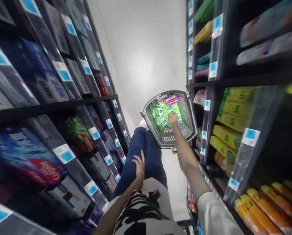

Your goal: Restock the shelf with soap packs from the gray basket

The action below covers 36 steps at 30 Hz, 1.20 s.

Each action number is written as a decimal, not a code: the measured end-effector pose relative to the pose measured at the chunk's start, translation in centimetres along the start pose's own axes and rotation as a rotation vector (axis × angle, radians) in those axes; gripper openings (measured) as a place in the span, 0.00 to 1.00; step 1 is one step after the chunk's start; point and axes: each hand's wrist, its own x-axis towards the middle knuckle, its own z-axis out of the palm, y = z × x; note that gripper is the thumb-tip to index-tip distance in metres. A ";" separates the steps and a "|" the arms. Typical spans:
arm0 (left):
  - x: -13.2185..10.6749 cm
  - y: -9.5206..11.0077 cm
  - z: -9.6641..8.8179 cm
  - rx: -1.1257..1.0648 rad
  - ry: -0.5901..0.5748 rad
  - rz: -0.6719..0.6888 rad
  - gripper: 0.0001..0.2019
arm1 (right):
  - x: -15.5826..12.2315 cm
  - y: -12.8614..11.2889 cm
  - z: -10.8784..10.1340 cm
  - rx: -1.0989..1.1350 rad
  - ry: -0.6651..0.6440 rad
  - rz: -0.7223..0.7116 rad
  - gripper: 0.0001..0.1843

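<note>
A grey plastic shopping basket [193, 130] is in front of my legs, right of the middle of the view. Several green packs [161, 112] fill much of it, and pink packs [172, 99] lie at its far side. My right hand [173, 119] is closed in a fist over the green packs. What its fingers grip, if anything, is hidden. My left hand [140, 164] holds nothing; its fingers are spread in front of my thigh, over the blue trousers [133, 150].
Dark shelves with toothpaste boxes [25, 156] rise close on my left. On the right, shelves hold yellow packs [225, 137], orange-yellow tubes [260, 205] and rolled packs [265, 26]. A pale floor [146, 49] runs ahead between them.
</note>
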 end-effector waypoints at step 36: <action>2.6 -3.4 3.9 0.374 0.073 0.120 0.44 | 12.3 -3.2 5.2 -0.501 0.056 -0.268 0.20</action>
